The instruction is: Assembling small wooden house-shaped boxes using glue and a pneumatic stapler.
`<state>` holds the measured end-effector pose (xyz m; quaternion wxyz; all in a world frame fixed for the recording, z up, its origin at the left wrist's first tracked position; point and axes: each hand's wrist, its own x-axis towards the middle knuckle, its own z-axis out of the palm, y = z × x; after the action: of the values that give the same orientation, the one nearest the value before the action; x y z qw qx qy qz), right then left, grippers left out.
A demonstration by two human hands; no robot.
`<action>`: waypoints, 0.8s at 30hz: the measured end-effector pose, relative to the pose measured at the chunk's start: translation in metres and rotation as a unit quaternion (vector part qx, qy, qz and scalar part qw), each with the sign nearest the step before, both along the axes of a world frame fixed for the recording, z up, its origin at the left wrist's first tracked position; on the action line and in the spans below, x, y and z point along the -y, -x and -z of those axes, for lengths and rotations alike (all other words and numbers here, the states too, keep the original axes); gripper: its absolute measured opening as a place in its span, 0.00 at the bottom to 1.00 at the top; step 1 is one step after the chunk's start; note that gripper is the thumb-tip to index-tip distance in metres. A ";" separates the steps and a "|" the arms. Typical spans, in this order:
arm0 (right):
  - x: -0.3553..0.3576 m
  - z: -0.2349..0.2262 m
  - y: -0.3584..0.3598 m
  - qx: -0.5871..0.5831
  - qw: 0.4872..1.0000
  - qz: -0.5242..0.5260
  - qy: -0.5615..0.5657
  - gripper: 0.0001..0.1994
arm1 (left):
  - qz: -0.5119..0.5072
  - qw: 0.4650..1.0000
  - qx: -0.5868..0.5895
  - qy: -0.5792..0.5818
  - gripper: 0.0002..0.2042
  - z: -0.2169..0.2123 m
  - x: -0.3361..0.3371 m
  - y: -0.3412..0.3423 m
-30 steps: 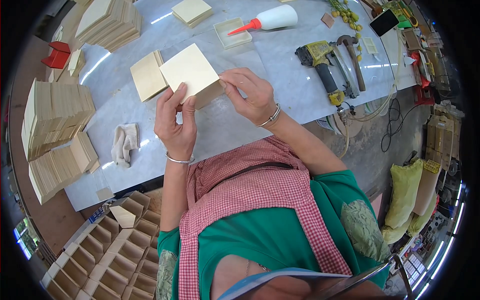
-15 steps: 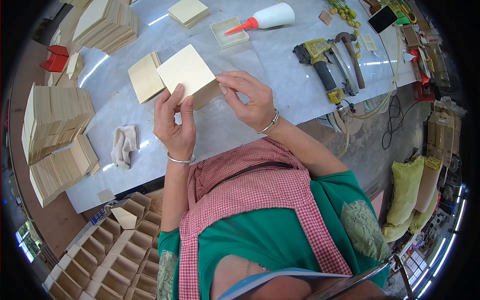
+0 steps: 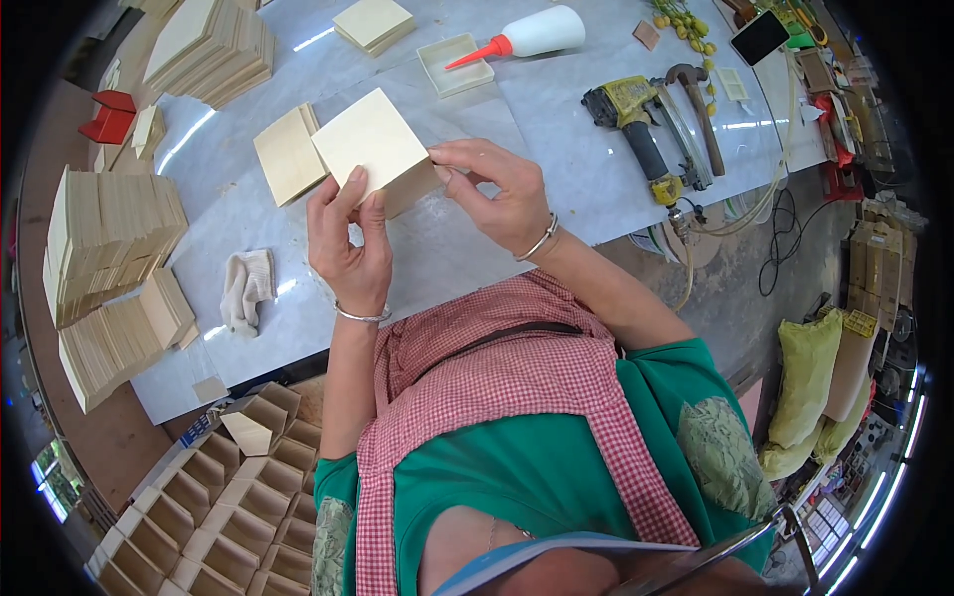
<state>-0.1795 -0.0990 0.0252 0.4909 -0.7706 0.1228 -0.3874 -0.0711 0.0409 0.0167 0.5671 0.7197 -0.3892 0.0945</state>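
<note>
- Left hand clamped on wooden box: we should hold it steady.
- Right hand at the box's corner: we cannot tell whether it grips.

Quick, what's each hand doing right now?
Left hand: closed, holding the pale wooden box.
Right hand: at the box's right corner; cannot tell whether it's pinching anything.

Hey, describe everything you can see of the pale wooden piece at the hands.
The wooden piece is box-like, pale and plain, and looks like thin plywood. Its flat, four-cornered top is in full view; a darker side shows below its right edge. The left hand grips its near corner with thumb and fingers, and the right hand has its fingertips at the right corner. Its underside is hidden, so whether it touches the table is unclear.
</note>
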 end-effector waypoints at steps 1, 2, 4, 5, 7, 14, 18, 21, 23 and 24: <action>0.001 0.000 0.000 -0.018 0.998 -0.021 -0.062 0.11 | 0.001 1.000 -0.001 -0.001 0.12 0.000 0.000 0.000; 0.002 -0.001 -0.001 -0.017 0.998 -0.022 -0.062 0.11 | 0.002 1.000 -0.003 -0.002 0.12 0.000 -0.001 0.000; 0.003 -0.005 -0.002 -0.005 0.989 -0.024 -0.147 0.11 | 0.002 1.000 0.001 0.001 0.12 0.000 0.000 0.001; 0.006 -0.008 -0.003 -0.005 0.989 -0.026 -0.148 0.11 | 0.003 1.000 0.005 0.003 0.12 0.000 0.001 0.001; 0.013 -0.013 -0.006 0.010 0.997 -0.073 -0.015 0.12 | 0.006 1.000 0.001 -0.004 0.12 0.000 -0.002 0.003; 0.025 -0.008 -0.012 -0.040 0.993 -0.099 0.052 0.12 | 0.017 1.000 0.007 -0.018 0.11 -0.005 -0.002 0.006; 0.025 -0.008 -0.014 -0.033 0.993 -0.104 0.055 0.11 | 0.014 1.000 0.004 -0.007 0.12 -0.002 -0.002 0.005; 0.025 -0.005 -0.017 -0.015 0.995 -0.091 0.048 0.11 | 0.012 1.000 0.001 -0.009 0.12 -0.002 -0.002 0.005; 0.025 -0.003 -0.017 0.008 0.996 -0.079 0.043 0.11 | 0.014 1.000 0.006 -0.009 0.12 -0.002 -0.002 0.006; 0.025 -0.003 -0.017 -0.004 0.996 -0.084 0.036 0.11 | 0.014 1.000 0.006 -0.008 0.12 -0.002 -0.002 0.006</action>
<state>-0.1630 -0.1241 0.0284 0.4929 -0.7970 0.0451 -0.3462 -0.0773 0.0424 0.0187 0.5602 0.7182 -0.4032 0.0881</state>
